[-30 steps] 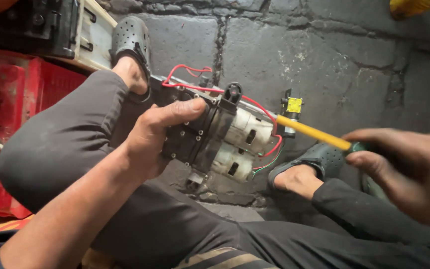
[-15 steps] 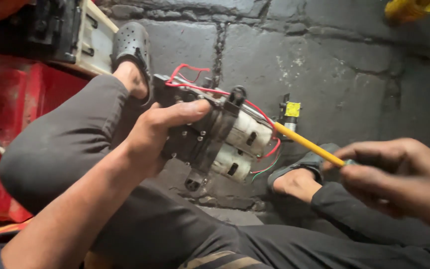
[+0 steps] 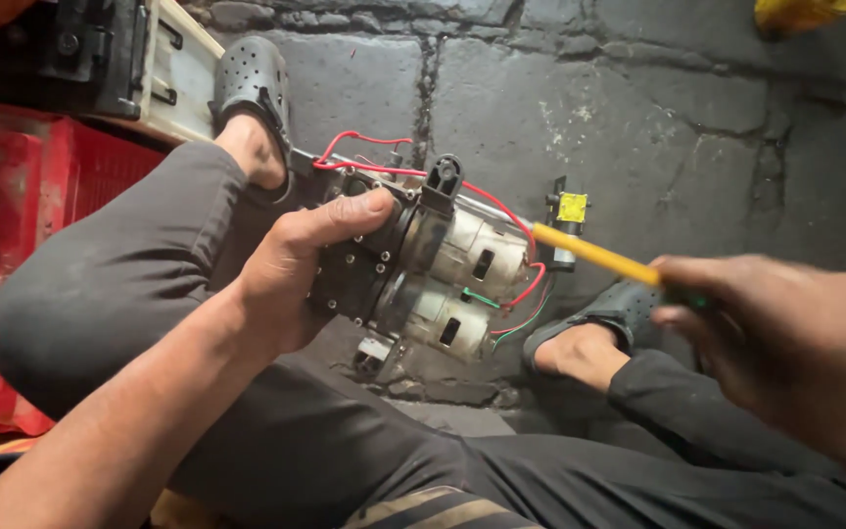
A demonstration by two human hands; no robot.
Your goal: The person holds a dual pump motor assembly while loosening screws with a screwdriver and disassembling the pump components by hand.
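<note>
Repair workshop: grimy stone floor [image 3: 658, 127], red crates [image 3: 41, 176].

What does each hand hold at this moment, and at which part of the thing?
The left hand grips the twin-motor pump by its black head end. The right hand holds the yellow-shafted screwdriver by its handle end.
</note>
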